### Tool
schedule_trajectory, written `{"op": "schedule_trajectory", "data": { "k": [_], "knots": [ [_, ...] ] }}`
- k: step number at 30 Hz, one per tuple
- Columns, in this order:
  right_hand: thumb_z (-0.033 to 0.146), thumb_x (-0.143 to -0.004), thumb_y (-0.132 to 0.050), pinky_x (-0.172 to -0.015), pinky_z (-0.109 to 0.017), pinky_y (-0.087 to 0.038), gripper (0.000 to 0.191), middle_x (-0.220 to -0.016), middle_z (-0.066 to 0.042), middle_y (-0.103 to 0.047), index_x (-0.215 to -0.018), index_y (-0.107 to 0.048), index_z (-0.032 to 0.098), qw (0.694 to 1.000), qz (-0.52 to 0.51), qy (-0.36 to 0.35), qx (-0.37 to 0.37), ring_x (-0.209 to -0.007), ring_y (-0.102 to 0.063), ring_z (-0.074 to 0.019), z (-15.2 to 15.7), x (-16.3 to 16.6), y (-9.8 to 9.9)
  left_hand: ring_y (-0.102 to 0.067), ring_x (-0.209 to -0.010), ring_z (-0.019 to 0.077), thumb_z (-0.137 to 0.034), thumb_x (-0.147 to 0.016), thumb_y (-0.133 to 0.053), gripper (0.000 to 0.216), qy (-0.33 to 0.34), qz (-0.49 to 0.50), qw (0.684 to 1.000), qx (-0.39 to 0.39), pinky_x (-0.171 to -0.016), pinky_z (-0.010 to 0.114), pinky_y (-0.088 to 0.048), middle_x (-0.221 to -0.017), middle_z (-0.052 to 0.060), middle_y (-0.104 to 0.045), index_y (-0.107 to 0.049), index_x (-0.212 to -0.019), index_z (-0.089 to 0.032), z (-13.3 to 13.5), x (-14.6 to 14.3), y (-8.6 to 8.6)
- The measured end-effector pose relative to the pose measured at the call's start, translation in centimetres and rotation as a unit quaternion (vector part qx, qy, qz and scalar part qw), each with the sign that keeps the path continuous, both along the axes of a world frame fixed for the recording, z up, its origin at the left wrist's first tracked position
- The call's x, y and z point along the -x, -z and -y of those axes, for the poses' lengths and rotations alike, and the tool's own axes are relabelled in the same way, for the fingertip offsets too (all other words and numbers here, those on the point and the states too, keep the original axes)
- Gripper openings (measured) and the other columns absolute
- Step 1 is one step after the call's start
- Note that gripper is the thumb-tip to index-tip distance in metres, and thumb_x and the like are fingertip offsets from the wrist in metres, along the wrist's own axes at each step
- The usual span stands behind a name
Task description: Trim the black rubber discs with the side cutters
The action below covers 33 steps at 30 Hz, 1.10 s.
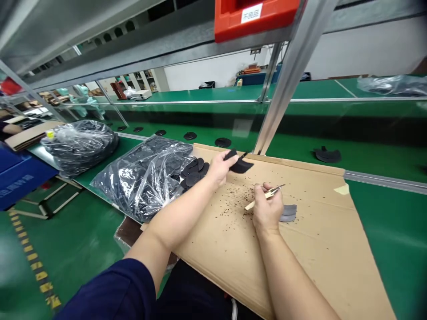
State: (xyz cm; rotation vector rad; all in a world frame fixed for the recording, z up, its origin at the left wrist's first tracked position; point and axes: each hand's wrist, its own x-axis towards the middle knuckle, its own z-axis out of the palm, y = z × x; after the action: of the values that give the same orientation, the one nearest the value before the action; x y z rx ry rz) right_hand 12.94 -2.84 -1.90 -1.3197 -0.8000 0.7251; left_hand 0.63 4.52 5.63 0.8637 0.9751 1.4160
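Observation:
My left hand (220, 168) pinches a black curved piece (242, 166) with a narrow strip sticking out, held above the cardboard. My right hand (267, 205) is closed around a slim tool with a pale yellow handle and a metal tip (275, 190); its exact kind is hard to make out. The tip points up and to the right, apart from the black piece. Grey curved pieces (288, 212) lie on the cardboard sheet (320, 249) just right of my right hand. Small dark scraps (231, 202) are scattered between my hands.
A clear plastic bag of black pieces (143, 178) lies at the left, with loose black rounded pieces (193, 172) at its mouth. Behind runs a green conveyor belt (287, 135) carrying black pieces. A metal post (290, 84) rises beyond the cardboard; a red bin (230, 22) hangs overhead.

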Motion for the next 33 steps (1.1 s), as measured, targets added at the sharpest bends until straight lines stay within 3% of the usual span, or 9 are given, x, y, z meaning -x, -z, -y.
{"op": "schedule_trajectory", "data": {
  "k": [3,7,12,15,18,25,33],
  "knots": [
    [0.049,-0.078,-0.063,-0.080,-0.037,-0.049,0.045,-0.090,-0.007,-0.062,-0.107,-0.058,0.016,1.000,0.015,-0.014,-0.016,-0.079,-0.060,-0.0188,0.5,-0.2,-0.7,-0.060,-0.068,0.0111,-0.016,-0.072,-0.076,0.026,0.014,0.098,0.995,0.017,-0.072,0.027,-0.051,-0.077,-0.001,-0.063,-0.061,-0.093,-0.016,3.7,2.3,1.7],
    [0.044,-0.088,-0.055,-0.086,-0.039,-0.047,0.035,-0.097,-0.011,-0.064,-0.109,-0.060,0.017,0.982,0.154,-0.080,-0.073,-0.089,-0.061,-0.0224,1.3,-0.4,-1.6,-0.061,-0.071,0.0100,-0.013,-0.064,-0.082,0.041,-0.017,0.150,0.987,0.045,-0.068,0.021,-0.050,-0.082,-0.001,-0.064,-0.060,-0.098,-0.017,5.3,3.9,3.3],
    [0.035,-0.088,-0.055,-0.087,-0.042,-0.049,0.032,-0.098,-0.010,-0.064,-0.114,-0.061,0.017,0.893,0.401,-0.153,-0.135,-0.093,-0.060,-0.0252,1.8,-0.8,-2.3,-0.058,-0.060,0.0074,-0.014,-0.069,-0.077,0.032,0.037,0.148,0.983,0.104,-0.054,0.016,-0.046,-0.080,0.001,-0.065,-0.064,-0.098,-0.016,5.1,4.3,3.7],
    [0.031,-0.088,-0.056,-0.086,-0.041,-0.049,0.032,-0.096,-0.010,-0.067,-0.116,-0.061,0.016,0.848,0.479,-0.167,-0.155,-0.089,-0.060,-0.0248,2.0,-0.9,-2.4,-0.056,-0.055,0.0072,-0.011,-0.071,-0.074,0.030,0.064,0.155,0.979,0.113,-0.051,0.016,-0.046,-0.078,0.001,-0.066,-0.065,-0.099,-0.015,5.1,4.3,3.6],
    [0.029,-0.089,-0.055,-0.085,-0.039,-0.049,0.031,-0.095,-0.010,-0.067,-0.116,-0.060,0.015,0.827,0.509,-0.172,-0.165,-0.088,-0.061,-0.0244,2.1,-0.8,-2.4,-0.058,-0.057,0.0079,-0.011,-0.071,-0.074,0.030,0.074,0.159,0.978,0.109,-0.053,0.017,-0.049,-0.077,0.002,-0.066,-0.066,-0.099,-0.015,5.3,4.2,3.6],
    [0.029,-0.090,-0.055,-0.083,-0.037,-0.049,0.031,-0.092,-0.008,-0.068,-0.117,-0.060,0.017,0.812,0.541,-0.153,-0.155,-0.085,-0.062,-0.0235,2.2,-0.7,-2.3,-0.060,-0.062,0.0089,-0.013,-0.070,-0.076,0.030,0.063,0.142,0.982,0.105,-0.059,0.019,-0.052,-0.080,0.002,-0.067,-0.067,-0.098,-0.015,5.6,4.1,3.4],
    [0.014,-0.079,-0.054,-0.081,-0.037,-0.049,0.038,-0.086,-0.007,-0.067,-0.116,-0.062,0.018,0.788,0.585,-0.149,-0.123,-0.083,-0.061,-0.0253,2.1,-0.8,-2.1,-0.056,-0.060,0.0089,-0.017,-0.069,-0.078,0.033,0.063,0.129,0.984,0.106,-0.044,0.016,-0.041,-0.079,0.002,-0.064,-0.066,-0.099,-0.014,5.6,4.0,3.5]
  ]
}}
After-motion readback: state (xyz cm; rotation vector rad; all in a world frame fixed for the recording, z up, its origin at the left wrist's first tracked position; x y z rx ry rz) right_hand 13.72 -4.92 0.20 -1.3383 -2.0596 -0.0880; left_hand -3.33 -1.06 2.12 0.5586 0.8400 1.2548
